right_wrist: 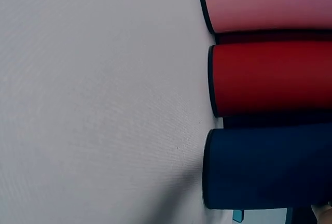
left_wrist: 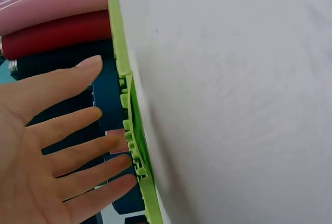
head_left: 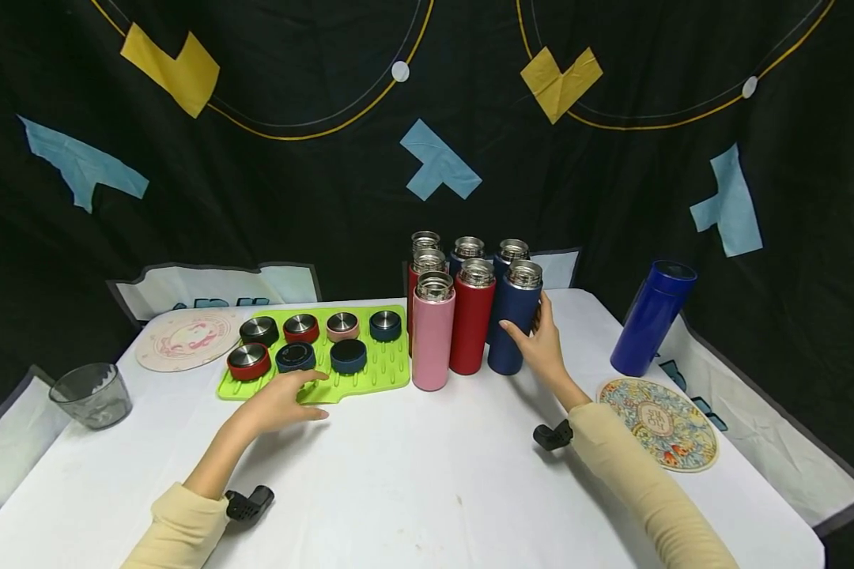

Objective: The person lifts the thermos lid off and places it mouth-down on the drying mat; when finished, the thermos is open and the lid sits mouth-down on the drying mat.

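Note:
My right hand (head_left: 545, 348) grips the front navy thermos bottle (head_left: 512, 316), thumb across its near side and fingers behind the right side. It is a lidless bottle standing upright; in the right wrist view only a fingertip shows beside the navy body (right_wrist: 270, 167). To its left stand a red bottle (head_left: 473, 324) and a pink bottle (head_left: 432, 340), also lidless, with more red and navy bottles behind. My left hand (head_left: 279, 403), fingers spread and holding nothing, hovers at the front edge of a green mat (head_left: 391, 367), nearest the navy lids (head_left: 348, 356).
Several red, navy, pink and black lids (head_left: 301, 327) sit on the mat. At the left are a grey glass (head_left: 92, 397) and a round pink-patterned mat (head_left: 185, 340). A glossy blue tumbler (head_left: 651, 320) stands at the right, behind a colourful round mat (head_left: 658, 423).

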Action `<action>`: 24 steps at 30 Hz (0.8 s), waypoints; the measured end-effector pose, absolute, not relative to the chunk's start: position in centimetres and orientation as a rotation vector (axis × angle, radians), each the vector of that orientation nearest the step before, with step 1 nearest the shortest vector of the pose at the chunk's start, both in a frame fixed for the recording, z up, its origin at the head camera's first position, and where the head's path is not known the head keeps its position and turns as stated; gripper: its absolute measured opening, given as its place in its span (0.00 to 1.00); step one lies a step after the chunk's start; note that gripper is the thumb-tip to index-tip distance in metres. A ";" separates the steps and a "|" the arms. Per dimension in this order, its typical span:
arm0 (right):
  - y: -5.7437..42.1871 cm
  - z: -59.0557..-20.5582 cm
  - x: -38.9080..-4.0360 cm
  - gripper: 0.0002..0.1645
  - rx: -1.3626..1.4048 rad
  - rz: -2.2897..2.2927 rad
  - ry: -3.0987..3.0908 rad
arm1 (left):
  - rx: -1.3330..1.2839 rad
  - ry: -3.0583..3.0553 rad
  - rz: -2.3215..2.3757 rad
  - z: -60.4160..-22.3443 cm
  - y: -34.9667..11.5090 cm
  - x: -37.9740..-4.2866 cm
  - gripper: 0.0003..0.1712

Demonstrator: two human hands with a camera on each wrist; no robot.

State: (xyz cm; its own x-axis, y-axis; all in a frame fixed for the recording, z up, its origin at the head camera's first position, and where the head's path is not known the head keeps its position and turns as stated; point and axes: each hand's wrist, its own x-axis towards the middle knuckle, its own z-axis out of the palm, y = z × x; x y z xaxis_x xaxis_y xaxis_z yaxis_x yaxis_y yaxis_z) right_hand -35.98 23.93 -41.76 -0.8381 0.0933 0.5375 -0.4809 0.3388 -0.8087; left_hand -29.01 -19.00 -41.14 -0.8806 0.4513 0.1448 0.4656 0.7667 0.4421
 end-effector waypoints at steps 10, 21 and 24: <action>24.4 -41.5 -35.7 0.53 0.303 1.581 -2.139 | -0.775 -3.020 -0.731 -41.1 -19.3 -28.8 0.37; 25.7 -39.6 -32.6 0.57 0.240 1.377 -2.264 | -0.788 -2.996 -0.739 -41.6 -19.4 -28.9 0.36; 26.2 -39.3 -31.5 0.54 0.260 1.364 -2.212 | -0.816 -2.980 -0.714 -41.5 -19.4 -28.9 0.36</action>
State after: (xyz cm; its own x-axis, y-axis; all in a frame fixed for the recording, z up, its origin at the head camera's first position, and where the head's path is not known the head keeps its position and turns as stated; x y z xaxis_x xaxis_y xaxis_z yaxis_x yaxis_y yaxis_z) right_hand -31.48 26.25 -39.30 -0.8446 0.1064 0.5247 -0.4210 0.4735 -0.7737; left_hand -28.92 -19.45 -41.55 -0.8673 0.4900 0.0878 0.4766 0.7665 0.4306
